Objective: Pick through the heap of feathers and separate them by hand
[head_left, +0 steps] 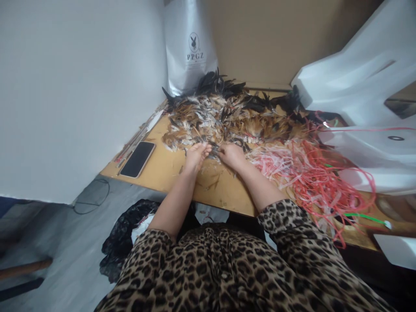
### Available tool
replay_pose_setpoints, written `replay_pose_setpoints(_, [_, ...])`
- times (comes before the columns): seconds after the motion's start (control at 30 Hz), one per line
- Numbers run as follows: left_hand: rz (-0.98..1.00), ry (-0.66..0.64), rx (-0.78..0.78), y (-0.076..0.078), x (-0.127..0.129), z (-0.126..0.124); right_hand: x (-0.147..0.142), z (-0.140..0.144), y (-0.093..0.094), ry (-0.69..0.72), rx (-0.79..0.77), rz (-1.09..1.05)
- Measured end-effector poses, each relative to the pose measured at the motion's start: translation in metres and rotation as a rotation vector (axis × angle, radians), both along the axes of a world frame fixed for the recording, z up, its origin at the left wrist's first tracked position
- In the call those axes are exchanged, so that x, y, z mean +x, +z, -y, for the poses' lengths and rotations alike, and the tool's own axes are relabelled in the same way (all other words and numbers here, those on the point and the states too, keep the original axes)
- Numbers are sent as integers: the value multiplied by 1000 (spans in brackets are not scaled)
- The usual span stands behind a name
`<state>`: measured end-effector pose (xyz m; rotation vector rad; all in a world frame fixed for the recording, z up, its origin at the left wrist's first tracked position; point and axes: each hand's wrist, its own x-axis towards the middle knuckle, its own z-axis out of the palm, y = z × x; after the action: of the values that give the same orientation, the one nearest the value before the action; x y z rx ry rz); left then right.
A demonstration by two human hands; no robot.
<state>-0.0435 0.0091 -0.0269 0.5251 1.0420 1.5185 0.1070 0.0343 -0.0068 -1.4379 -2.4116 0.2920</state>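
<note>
My left hand (197, 156) is closed in a pinch just over the near edge of the feather pile, with thin feather tips at its fingers. Close beside it, my right hand (232, 154) is curled with its fingers pressed together on feathers. Between both hands show some dark grey feathers (214, 149), too small to tell apart. The large pile of brown, white and black feathers (208, 112) spreads across the table behind my hands. Loose feather bits (211, 180) lie on the wood in front of them.
On the yellowish wooden table (169, 177), a phone (138, 159) lies at the left by thin sticks (139, 134). Red and pink plastic strips (312, 177) heap at the right, near white machine-like housings (383, 147). A silvery bag (191, 65) stands behind; a black plastic bag (120, 238) sits below.
</note>
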Motion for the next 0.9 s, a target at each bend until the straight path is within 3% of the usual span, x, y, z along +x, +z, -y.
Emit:
replay_pose_setpoints(0.07, [3,16,-7,1,0,0,1,-1,-1,-32,-25,-22])
replay_pose_setpoints(0.17, [0,31,-20,2,-1,1,3,-6,-4,-89,-140,-301])
replay_pose_setpoints(0.3, [-2,17,-10,2,0,1,6,-10,-5,-185,-521,-845])
replay_pose_setpoints(0.4, [0,-4,-2,2,0,1,7,-11,-3,-217,-732,-1096])
replay_pose_setpoints(0.77, [-43,-139,29,1,2,5,8,-13,0,-130,-850,-1368])
replay_pose_setpoints(0.9, [-49,-141,10,3,4,6,6,-12,-2,-115,-788,-1349])
